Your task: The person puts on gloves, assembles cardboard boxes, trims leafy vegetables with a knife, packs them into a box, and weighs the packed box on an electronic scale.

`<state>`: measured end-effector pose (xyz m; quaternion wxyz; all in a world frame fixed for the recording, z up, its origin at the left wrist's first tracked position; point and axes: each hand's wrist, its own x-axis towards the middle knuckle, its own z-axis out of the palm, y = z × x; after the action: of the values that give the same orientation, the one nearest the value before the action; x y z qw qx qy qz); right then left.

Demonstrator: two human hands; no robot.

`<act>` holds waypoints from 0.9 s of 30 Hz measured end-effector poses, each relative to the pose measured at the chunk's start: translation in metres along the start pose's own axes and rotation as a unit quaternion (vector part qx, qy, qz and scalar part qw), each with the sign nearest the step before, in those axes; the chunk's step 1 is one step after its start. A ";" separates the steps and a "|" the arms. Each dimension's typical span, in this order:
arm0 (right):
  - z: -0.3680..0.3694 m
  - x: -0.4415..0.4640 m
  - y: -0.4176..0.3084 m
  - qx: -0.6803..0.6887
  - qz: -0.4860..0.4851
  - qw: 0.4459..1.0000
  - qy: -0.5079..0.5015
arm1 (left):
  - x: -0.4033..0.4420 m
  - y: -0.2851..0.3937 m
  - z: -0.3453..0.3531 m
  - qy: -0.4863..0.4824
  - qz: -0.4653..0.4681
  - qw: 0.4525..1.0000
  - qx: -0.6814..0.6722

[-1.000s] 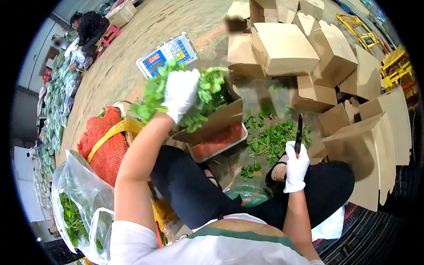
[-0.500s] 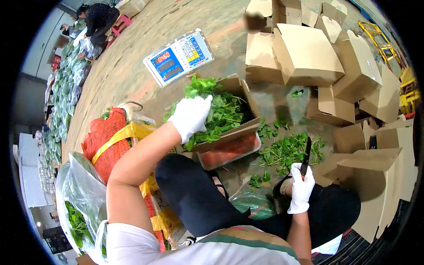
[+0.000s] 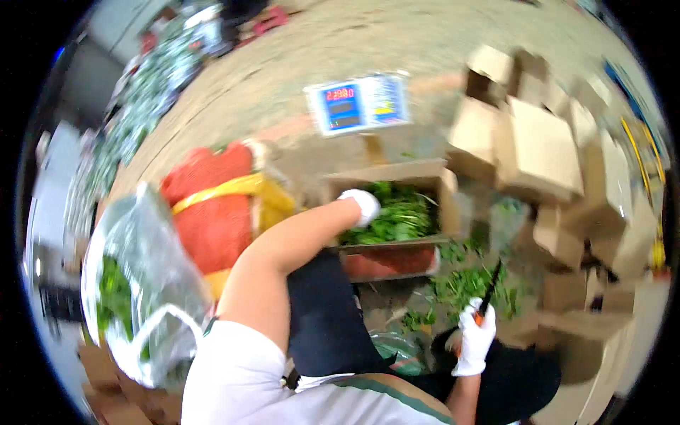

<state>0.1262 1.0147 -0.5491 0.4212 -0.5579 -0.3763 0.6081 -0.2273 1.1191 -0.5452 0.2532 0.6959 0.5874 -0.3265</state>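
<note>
My left hand (image 3: 364,207), in a white glove, reaches into an open cardboard box (image 3: 397,172) and rests on the leafy greens (image 3: 400,221) inside. Its fingers are hidden from me. The box stands on a tray with red contents (image 3: 391,262). My right hand (image 3: 473,341), also gloved, is closed around the orange handle of a knife (image 3: 489,293). The dark blade points up, above loose greens (image 3: 460,287) scattered on the floor. Beyond the box lies a digital scale (image 3: 358,105) with a lit red display, its digits blurred.
To the left are a red mesh sack (image 3: 210,205) with a yellow band and a clear plastic bag (image 3: 152,276) of greens. Several cardboard boxes (image 3: 542,149) are piled at the right. Bagged produce (image 3: 152,85) lines the far left.
The view has swung, so the scene sits differently in it. My left hand has gone from holding greens over the box's edge down into the box. The knife stays in my right hand.
</note>
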 end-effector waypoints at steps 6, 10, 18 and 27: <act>0.004 -0.002 0.005 -0.115 -0.026 0.991 -0.064 | -0.127 0.050 -0.060 0.427 -0.086 0.886 -0.156; -0.004 -0.001 0.013 -0.085 -0.033 0.993 -0.076 | -0.248 0.094 -0.062 0.613 -0.065 0.787 -0.020; -0.010 -0.033 -0.015 -0.066 0.005 0.995 -0.070 | -0.412 0.042 0.024 0.421 -0.429 0.795 0.080; -0.011 -0.035 -0.015 0.021 -0.011 0.996 -0.091 | -0.522 -0.052 0.122 0.314 -0.690 0.651 0.049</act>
<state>0.1395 0.9875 -0.5234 0.4033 -0.4869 -0.4065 0.6596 -0.3477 0.6983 -0.2311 -0.2789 0.1626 0.9257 -0.1968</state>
